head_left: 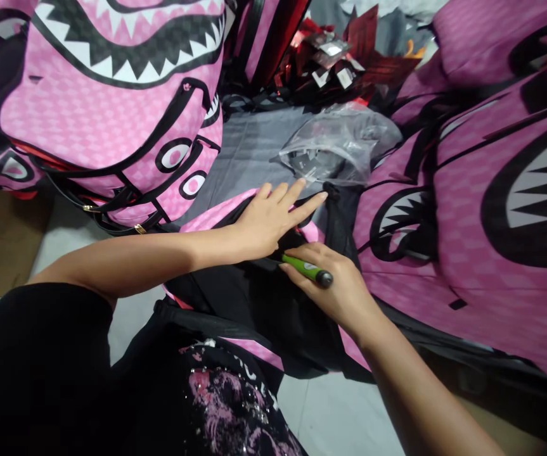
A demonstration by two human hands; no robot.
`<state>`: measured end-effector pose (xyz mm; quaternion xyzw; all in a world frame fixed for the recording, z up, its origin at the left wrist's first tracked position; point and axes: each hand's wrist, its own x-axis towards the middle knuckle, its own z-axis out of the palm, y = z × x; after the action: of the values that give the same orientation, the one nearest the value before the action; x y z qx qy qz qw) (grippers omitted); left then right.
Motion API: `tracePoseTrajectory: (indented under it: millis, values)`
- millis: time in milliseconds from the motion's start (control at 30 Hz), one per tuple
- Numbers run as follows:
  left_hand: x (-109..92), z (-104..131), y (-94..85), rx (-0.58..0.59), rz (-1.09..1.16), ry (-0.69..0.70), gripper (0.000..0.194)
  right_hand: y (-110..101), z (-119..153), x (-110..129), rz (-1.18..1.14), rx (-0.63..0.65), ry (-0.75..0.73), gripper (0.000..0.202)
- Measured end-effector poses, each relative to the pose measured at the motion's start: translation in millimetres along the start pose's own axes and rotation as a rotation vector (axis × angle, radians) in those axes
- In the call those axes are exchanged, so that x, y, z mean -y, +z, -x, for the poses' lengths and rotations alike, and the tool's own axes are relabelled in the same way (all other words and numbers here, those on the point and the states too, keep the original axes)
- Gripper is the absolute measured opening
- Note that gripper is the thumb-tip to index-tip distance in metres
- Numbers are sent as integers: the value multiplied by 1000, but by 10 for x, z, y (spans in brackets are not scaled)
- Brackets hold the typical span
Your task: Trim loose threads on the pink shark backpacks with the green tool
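Note:
My left hand (273, 218) lies flat with its fingers spread, pressing on a pink and black bag (254, 291). My right hand (334, 285) is closed round a green-handled tool (307, 269) with a dark grey rounded end. The tool's tip points left into the dark material just below my left palm and is hidden, so its exact kind does not show. Mostly black fabric faces up on this bag, with pink edges showing near my fingers and at the bottom. Its near part hangs over the edge towards my lap.
Pink shark-mouth backpacks (87, 120) are piled on the left, with more pink bags (468, 253) on the right. A clear plastic bag (344, 145) with small dark pieces lies beyond my hands on grey cloth (249, 139). Red and black tags (334, 57) are heaped behind it.

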<state>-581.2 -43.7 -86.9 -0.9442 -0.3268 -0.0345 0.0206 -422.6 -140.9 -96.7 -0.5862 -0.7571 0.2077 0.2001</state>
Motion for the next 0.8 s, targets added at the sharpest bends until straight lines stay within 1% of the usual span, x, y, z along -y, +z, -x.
tracePoseTrajectory:
  millis: [133, 233, 300, 400, 467, 500, 567, 667, 800]
  values:
    - [-5, -1, -10, 22, 8, -9, 87, -55, 163, 12, 14, -34, -32, 23]
    - [-7, -1, -20, 40, 9, -21, 79, -89, 177, 70, -13, 38, -26, 32]
    - [-5, -4, -25, 54, 3, -33, 76, -75, 134, 120, -8, 45, 11, 36]
    - [-3, -5, -22, 50, -6, -37, 74, -23, 76, 182, 92, -56, 143, 32]
    - [-4, -3, -13, 37, -7, -37, 73, -15, 75, 197, 145, -107, 184, 26]
    - [-5, -3, -6, 30, -9, -39, 72, -27, 85, 195, 140, -109, 168, 25]
    - [-7, -8, 7, 23, -20, -41, 72, -72, 117, 177, 76, -75, 106, 23]
    - [-9, -25, 26, 17, -48, -47, 72, -129, 156, 144, -1, -28, 65, 26]
    - [2, -40, 36, 24, -49, -35, 73, -87, 156, 136, 20, -87, 14, 24]
